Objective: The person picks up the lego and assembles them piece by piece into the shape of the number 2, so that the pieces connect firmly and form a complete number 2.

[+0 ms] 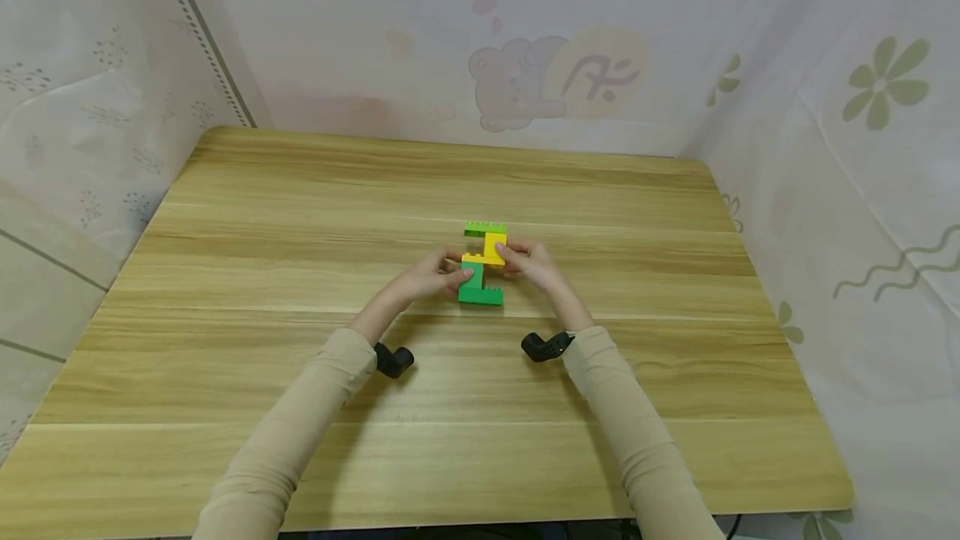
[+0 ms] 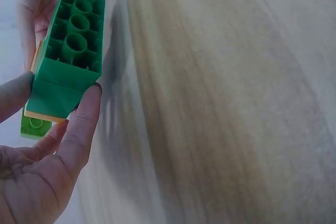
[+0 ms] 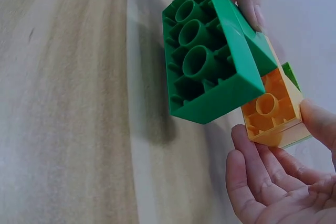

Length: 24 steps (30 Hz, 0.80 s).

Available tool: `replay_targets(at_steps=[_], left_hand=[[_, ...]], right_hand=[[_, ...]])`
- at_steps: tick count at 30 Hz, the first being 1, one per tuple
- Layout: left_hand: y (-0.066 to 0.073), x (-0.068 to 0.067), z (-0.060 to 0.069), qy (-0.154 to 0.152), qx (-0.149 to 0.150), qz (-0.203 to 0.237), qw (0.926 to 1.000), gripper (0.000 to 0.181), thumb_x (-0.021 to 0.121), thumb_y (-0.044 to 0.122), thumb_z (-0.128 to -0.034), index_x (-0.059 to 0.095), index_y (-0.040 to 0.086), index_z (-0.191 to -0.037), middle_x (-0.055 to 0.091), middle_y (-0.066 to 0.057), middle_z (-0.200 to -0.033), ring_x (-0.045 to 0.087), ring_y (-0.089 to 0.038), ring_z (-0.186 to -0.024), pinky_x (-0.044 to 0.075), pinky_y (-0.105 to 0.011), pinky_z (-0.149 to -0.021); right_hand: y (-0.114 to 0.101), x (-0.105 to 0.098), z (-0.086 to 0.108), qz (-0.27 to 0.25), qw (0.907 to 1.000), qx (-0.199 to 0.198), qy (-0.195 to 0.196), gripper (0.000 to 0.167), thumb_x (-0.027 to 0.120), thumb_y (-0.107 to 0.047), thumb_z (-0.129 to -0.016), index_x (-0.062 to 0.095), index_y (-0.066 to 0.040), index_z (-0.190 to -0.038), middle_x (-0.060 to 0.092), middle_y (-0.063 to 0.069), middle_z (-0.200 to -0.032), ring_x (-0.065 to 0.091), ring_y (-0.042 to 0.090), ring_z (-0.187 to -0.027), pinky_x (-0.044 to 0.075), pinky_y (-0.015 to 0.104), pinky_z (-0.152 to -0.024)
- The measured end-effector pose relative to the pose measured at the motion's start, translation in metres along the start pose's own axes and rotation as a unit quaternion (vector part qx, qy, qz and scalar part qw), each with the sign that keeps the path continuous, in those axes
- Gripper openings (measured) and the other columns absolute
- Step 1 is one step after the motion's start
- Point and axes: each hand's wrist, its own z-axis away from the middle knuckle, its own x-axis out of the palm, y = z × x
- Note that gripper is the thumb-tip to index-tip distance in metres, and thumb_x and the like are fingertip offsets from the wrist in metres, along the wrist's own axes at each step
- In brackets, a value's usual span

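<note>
Several toy building bricks are joined in a stepped stack above the wooden table. At its lower end is a long dark green brick (image 1: 487, 297), with hollow tubes underneath in both wrist views. A smaller green brick (image 1: 472, 276) is joined to it, then a yellow brick piece (image 1: 480, 258), a yellow block (image 1: 495, 245) and a light green brick (image 1: 486, 228) at the far end. My left hand (image 1: 429, 277) pinches the smaller green brick between thumb and fingers. On the other side, my right hand (image 1: 534, 265) grips the yellow part, thumb (image 3: 319, 121) against its side.
The wooden table (image 1: 262, 290) extends around both hands. Patterned light cloth (image 1: 360, 48) hangs behind the table and at both sides. Black wrist cameras (image 1: 546, 347) are worn on both wrists, at the sleeve cuffs.
</note>
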Motion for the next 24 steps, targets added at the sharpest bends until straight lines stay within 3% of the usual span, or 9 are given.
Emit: replay_targets(at_steps=[3,8,16,24], left_hand=[[-0.0004,0.0013,-0.0008,0.007,-0.006,-0.002,1.0,0.056,0.05,0.027,-0.094,0.029,-0.003,-0.136,0.043,-0.026,-0.13,0.059,-0.032,-0.103,0.052,-0.035,-0.086],[-0.0017,0.003,-0.0029,0.011,-0.011,-0.004,0.9999,0.055,0.051,0.025,-0.0936,0.029,-0.003,-0.135,0.044,-0.025,-0.128,0.057,-0.031,-0.104,0.052,-0.035,-0.086],[-0.0022,0.0039,-0.0036,0.016,-0.016,-0.021,0.9995,0.055,0.051,0.027,-0.0935,0.031,-0.004,-0.134,0.047,-0.024,-0.125,0.06,-0.028,-0.098,0.05,-0.037,-0.088],[-0.007,0.0083,-0.0063,0.035,-0.012,-0.045,0.9983,0.056,0.052,0.029,-0.0932,0.034,-0.006,-0.134,0.051,-0.024,-0.122,0.058,-0.029,-0.101,0.048,-0.038,-0.09]], right_hand=[[0.0018,0.0009,-0.001,-0.002,1.0,0.004,0.0,0.052,0.052,-0.025,-0.093,0.041,0.009,-0.131,0.049,0.027,-0.127,0.06,0.015,-0.082,0.053,0.03,-0.082],[0.0002,0.0021,-0.0005,0.006,0.9998,0.018,0.006,0.056,0.053,-0.027,-0.093,0.039,0.01,-0.133,0.048,0.025,-0.13,0.06,0.025,-0.092,0.051,0.036,-0.087],[0.0027,0.002,-0.0039,0.022,0.9994,0.027,0.01,0.055,0.053,-0.028,-0.093,0.041,0.009,-0.131,0.05,0.025,-0.129,0.061,0.028,-0.095,0.051,0.035,-0.088],[0.0047,0.0046,-0.0027,0.076,0.996,0.027,0.038,0.051,0.054,-0.031,-0.092,0.049,0.005,-0.127,0.056,0.023,-0.122,0.062,0.031,-0.098,0.053,0.032,-0.083]])
